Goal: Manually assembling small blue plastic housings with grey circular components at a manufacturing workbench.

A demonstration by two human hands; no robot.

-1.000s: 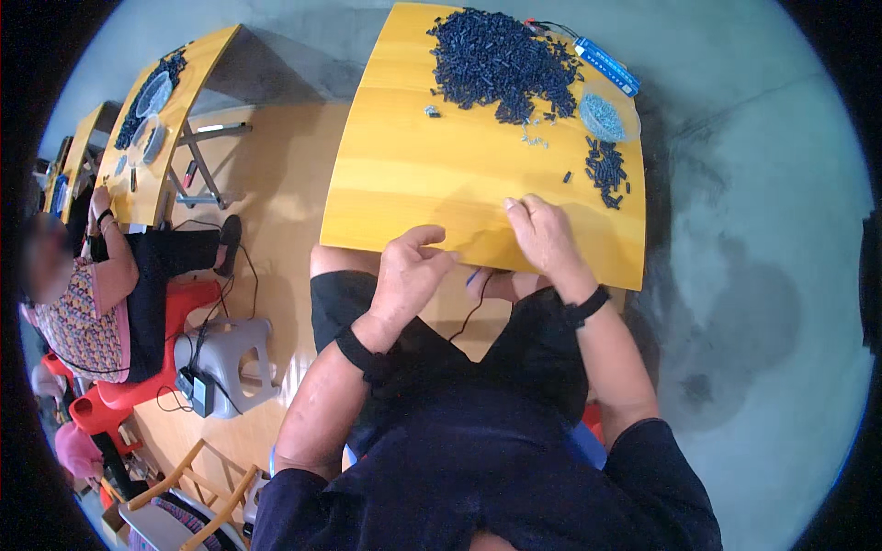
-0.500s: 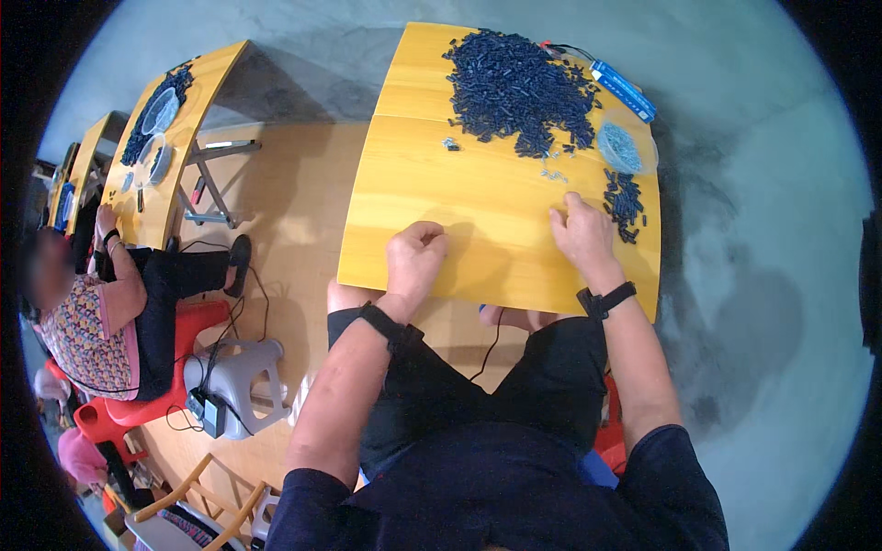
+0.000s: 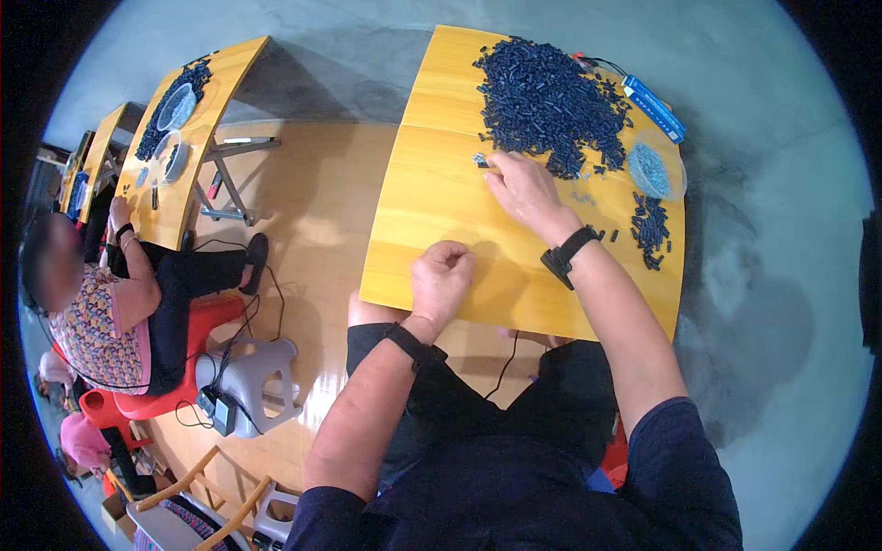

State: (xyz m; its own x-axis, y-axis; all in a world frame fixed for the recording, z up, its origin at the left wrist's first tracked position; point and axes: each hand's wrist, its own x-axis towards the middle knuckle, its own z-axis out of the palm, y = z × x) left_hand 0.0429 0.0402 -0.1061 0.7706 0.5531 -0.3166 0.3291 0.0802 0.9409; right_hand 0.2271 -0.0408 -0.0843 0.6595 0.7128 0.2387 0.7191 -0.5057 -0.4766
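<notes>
My left hand is closed over the near part of the yellow table, fingertips pressed together; whatever they hold is too small to make out. Farther out, my right hand reaches across the tabletop with its fingers bent. Its fingertips are at a little cluster of small silvery pieces, and I cannot make out what is between them. Just beyond that hand spreads a large heap of short dark-blue tubular pieces. A few pale small bits lie right of the hand.
At the table's right edge stand a clear round tub of pale-blue pieces and a smaller dark pile. A blue box-shaped device with a cable lies behind them. On the left, a person sits at another table; a grey stool holds cables.
My right hand has moved left and away from me, from beside the small dark pile to the silvery cluster. My left hand stays closed near the table's front. The whole view has shifted slightly.
</notes>
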